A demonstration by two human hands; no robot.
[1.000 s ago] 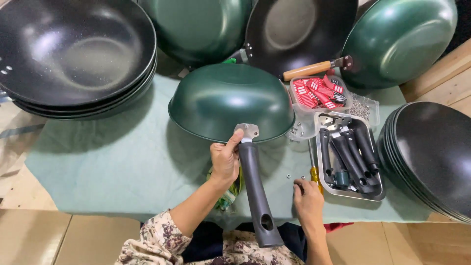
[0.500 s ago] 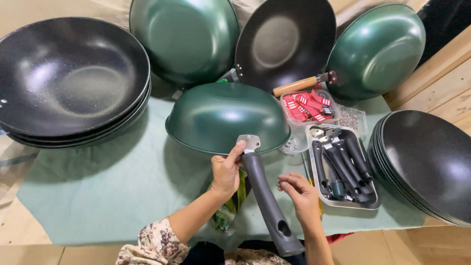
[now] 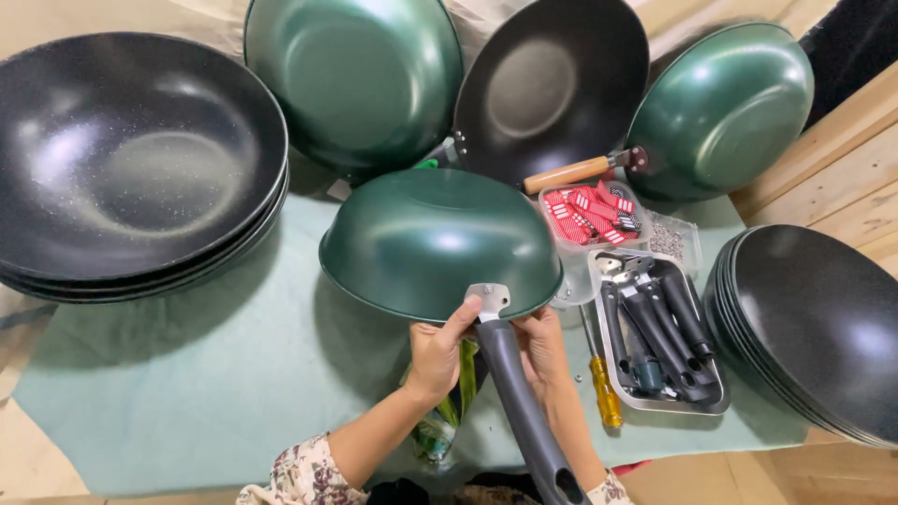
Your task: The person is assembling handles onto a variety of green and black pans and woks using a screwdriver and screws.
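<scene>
The green wok (image 3: 440, 238) lies upside down on a pale green cloth (image 3: 206, 393), its grey handle (image 3: 519, 411) pinched near the metal bracket (image 3: 488, 301) by the left hand (image 3: 438, 355) and right hand (image 3: 543, 344), amid stacked black pans (image 3: 131, 159) and wooden planks (image 3: 823, 178).

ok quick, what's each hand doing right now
left hand: closed on the grey handle near its metal bracket
right hand: fingers on the same handle
</scene>
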